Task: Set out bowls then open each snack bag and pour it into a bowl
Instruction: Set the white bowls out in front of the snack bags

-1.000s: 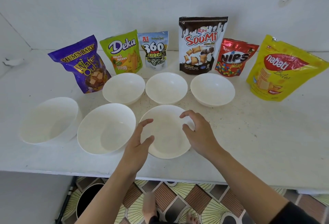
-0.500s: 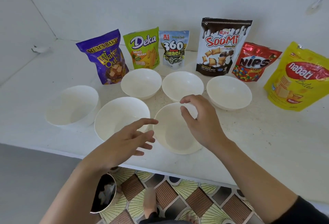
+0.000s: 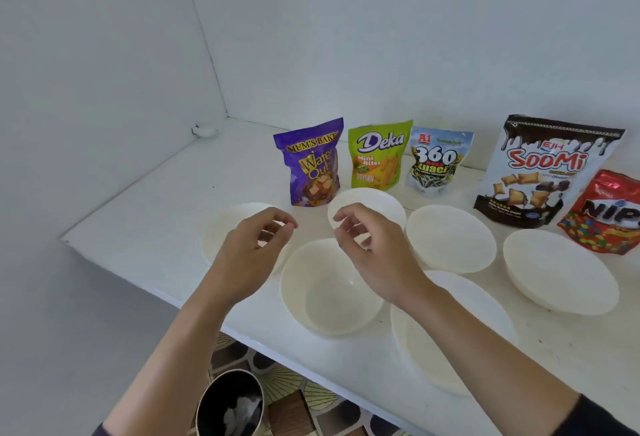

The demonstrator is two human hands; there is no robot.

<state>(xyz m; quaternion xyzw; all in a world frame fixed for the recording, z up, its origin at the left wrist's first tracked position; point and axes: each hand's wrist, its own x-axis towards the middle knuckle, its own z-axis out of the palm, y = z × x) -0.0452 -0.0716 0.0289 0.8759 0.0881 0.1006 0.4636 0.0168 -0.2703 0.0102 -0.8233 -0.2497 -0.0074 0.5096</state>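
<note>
Fingers of both hands loosely curled, holding nothing: left hand (image 3: 247, 255) hovers over the white round bowl (image 3: 221, 227) nearest the worktop's left edge, right hand (image 3: 372, 253) hovers above the white bowl (image 3: 329, 293) at the front edge, thumb and forefinger near each other but apart. White worktop (image 3: 145, 207) carries six empty white bowls in two rows: back row has one bowl (image 3: 377, 200) partly hidden behind the right hand, another (image 3: 450, 238) beside it and a third (image 3: 561, 276) toward the right edge; front row ends with a bowl (image 3: 460, 338) under the right forearm. Along the back edge stand unopened snack bags: purple Wafer Qube bag (image 3: 313, 161), green Deka Mini Bites bag (image 3: 379, 155), blue 360 Kuaci bag (image 3: 436, 160), brown-white Soomi bag (image 3: 543, 172), red Nips bag (image 3: 606, 217) cut by the frame. Black round bin (image 3: 230, 404) sits on the floor below the front edge.
</note>
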